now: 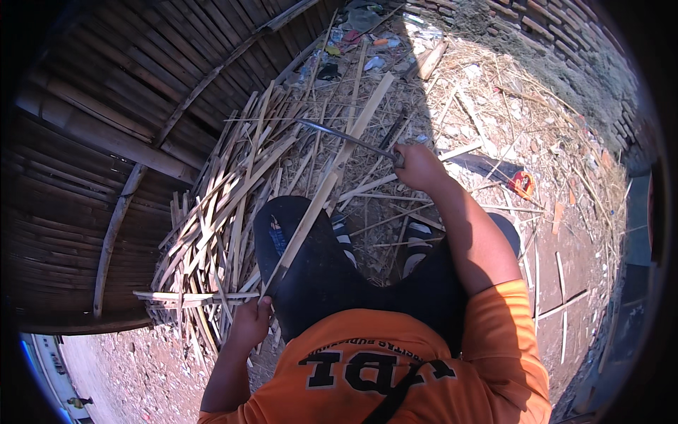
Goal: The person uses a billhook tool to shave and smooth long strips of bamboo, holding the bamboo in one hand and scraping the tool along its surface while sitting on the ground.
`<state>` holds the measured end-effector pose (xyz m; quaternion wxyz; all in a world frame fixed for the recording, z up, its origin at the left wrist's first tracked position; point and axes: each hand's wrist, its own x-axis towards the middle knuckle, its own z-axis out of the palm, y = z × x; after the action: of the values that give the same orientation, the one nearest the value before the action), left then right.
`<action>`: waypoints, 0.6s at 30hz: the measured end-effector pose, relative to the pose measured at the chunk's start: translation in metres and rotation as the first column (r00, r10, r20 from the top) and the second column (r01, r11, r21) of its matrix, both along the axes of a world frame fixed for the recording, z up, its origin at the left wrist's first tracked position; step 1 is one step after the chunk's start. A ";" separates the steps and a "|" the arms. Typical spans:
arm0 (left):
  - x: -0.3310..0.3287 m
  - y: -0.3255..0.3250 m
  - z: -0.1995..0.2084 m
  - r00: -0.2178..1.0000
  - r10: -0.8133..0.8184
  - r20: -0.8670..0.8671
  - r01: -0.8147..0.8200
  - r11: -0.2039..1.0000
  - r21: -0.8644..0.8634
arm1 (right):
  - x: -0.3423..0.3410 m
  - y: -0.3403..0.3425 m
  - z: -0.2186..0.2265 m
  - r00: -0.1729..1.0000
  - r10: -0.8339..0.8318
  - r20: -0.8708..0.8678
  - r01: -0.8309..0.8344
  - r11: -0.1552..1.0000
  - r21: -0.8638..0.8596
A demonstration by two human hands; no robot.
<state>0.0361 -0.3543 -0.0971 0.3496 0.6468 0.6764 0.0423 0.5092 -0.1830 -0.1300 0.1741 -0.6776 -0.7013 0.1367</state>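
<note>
At seven o'clock the left hand [251,321] grips the near end of a bamboo slat [321,194], which slants over the dark trousers [339,279] toward one o'clock. At two o'clock the right hand [419,168] holds a long-bladed knife [371,147], blade crossing the slat. Bamboo strips [215,219] lie heaped at nine o'clock.

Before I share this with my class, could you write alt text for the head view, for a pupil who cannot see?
A person's right hand holds a long-bladed tool across a pale strip, whose near end the left hand grips. A heap of similar strips lies left, beside a slatted wall.
</note>
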 end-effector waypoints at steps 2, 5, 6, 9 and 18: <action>0.000 -0.008 0.003 1.000 0.008 -0.004 -0.008 0.999 0.035 | -0.024 -0.007 0.021 1.000 -0.020 -0.005 0.020 1.000 -0.011; -0.002 -0.011 -0.004 0.999 -0.035 -0.005 0.035 0.994 0.106 | -0.047 -0.014 0.037 0.975 0.184 0.125 -0.187 0.982 0.014; -0.005 -0.011 -0.008 0.995 -0.067 -0.072 0.077 0.985 0.153 | -0.044 -0.015 0.037 0.978 0.156 0.139 -0.161 0.987 0.022; -0.011 -0.007 -0.012 0.991 -0.069 -0.112 0.085 0.986 0.141 | -0.018 -0.016 0.021 0.995 0.008 0.104 -0.007 1.000 -0.005; -0.016 -0.014 0.001 0.999 -0.033 -0.019 0.034 0.996 0.084 | -0.032 -0.013 0.037 0.998 0.060 0.034 -0.061 0.998 0.019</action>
<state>0.0198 -0.3680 -0.0962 0.3166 0.6727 0.6661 0.0592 0.4773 -0.1961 -0.0932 0.1649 -0.6564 -0.7258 0.1234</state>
